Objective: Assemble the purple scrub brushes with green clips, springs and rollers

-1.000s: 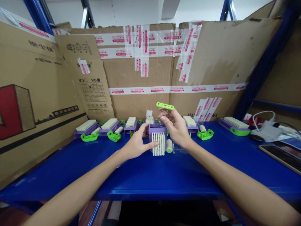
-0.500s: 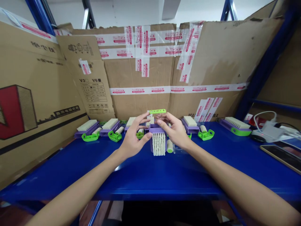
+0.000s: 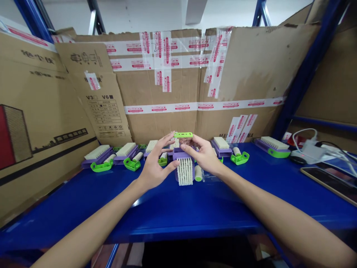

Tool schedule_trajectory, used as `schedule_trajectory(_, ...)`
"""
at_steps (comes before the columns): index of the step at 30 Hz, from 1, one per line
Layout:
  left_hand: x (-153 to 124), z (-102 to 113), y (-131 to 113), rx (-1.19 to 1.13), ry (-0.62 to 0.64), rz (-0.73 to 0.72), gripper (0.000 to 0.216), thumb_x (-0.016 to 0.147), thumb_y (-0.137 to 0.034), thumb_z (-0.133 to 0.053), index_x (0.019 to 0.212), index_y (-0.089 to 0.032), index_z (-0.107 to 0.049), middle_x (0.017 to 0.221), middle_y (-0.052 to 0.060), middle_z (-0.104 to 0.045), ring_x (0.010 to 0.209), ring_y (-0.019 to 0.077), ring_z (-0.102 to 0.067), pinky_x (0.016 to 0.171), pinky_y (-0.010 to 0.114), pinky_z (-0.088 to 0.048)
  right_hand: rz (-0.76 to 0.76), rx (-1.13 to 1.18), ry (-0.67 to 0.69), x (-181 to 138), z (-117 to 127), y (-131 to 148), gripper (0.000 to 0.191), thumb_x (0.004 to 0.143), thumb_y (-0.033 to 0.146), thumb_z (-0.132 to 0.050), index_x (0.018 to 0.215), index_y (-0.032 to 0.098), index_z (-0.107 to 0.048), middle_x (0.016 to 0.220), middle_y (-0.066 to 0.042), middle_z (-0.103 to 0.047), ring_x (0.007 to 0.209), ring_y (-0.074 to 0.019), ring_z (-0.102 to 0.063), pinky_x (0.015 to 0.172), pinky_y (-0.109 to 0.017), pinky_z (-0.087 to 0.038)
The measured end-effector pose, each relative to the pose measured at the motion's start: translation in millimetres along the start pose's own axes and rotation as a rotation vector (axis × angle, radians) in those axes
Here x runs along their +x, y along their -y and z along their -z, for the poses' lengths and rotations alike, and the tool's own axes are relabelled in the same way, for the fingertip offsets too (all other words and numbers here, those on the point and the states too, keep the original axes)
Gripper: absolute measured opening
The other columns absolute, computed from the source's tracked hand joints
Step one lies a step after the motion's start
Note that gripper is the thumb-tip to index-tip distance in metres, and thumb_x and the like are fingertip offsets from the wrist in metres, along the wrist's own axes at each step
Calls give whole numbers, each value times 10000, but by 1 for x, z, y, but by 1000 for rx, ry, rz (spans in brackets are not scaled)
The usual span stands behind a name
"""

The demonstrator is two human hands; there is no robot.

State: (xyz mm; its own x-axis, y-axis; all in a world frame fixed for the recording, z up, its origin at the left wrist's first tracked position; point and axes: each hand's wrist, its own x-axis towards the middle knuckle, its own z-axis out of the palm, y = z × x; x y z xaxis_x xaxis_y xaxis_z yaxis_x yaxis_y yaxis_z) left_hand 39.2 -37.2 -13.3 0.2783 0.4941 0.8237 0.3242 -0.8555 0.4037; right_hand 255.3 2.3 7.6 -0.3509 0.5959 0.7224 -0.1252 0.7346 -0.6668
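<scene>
One cap [image 3: 183, 134] sits pinched in the fingers of the right hand [image 3: 208, 154]; the left hand [image 3: 154, 167] curves half-spread at its left end. A slack pinch could drop it onto the brush [image 3: 185, 172].

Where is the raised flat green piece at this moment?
In the head view, the flat green piece is near the centre, in the fingers of the right hand and near those of the left hand, above the purple brush.

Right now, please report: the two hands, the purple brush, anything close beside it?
Left hand open, beside green piece. Right hand holding it. Purple brush below, bristles facing camera. White roller close at its right.
</scene>
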Motion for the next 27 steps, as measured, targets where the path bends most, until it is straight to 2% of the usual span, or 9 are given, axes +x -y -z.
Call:
schedule_trajectory(3,7,-3,3,-3,-65,2,576,1018,-383,-753,1553,-336,-542,1581,113,-600,1334,284,-677,1035,440,-632,13,-64,-14,0,2,-2,249,990,459,-761,1127,251,-762,1127,-66,-810,1056,-246,-737,1019,-485,-579)
schedule_trajectory(6,19,-6,2,-70,-203,117,497,1008,-411,-765,1455,-263,-604,1372,111,-720,1103,216,-753,897,346,-645,36,-124,-5,1,5,-4,201,991,442,-759,1066,255,-760,1077,-52,-799,1053,-247,-718,1013,-486,-560)
schedule_trajectory(9,33,-9,0,-131,-186,214,346,987,-462,-781,1210,-205,-723,1187,88,-782,1040,203,-761,855,308,-628,35,-136,15,1,7,-5,184,993,424,-758,1059,253,-756,1078,-47,-790,1058,-243,-706,1000,-472,-551)
schedule_trajectory(11,39,-9,1,-171,-199,253,352,974,-493,-786,1153,-192,-742,1121,79,-797,1006,200,-763,858,314,-626,33,-120,13,2,7,-6,185,989,419,-763,1053,246,-755,1078,-48,-787,1046,-235,-704,985,-455,-551)
schedule_trajectory(16,42,-13,8,-241,-194,329,416,927,-548,-823,1125,-188,-757,1076,75,-810,954,202,-763,886,347,-629,14,-82,-4,4,8,-7,209,978,443,-772,1054,249,-759,1045,-43,-787,980,-217,-701,920,-421,-564)
schedule_trajectory(21,36,-16,9,-245,-215,297,386,920,-553,-825,1054,-200,-743,1009,45,-792,913,184,-747,839,317,-623,23,-128,9,6,12,-5,219,966,436,-783,1073,248,-749,1016,-37,-768,962,-213,-694,913,-413,-559)
schedule_trajectory(27,30,-13,5,-207,-118,302,339,951,-519,-799,1070,-205,-754,1021,48,-793,853,173,-729,777,301,-607,60,-177,-24,7,20,4,220,1014,410,-719,1162,248,-707,1049,-37,-723,945,-198,-654,895,-388,-539)
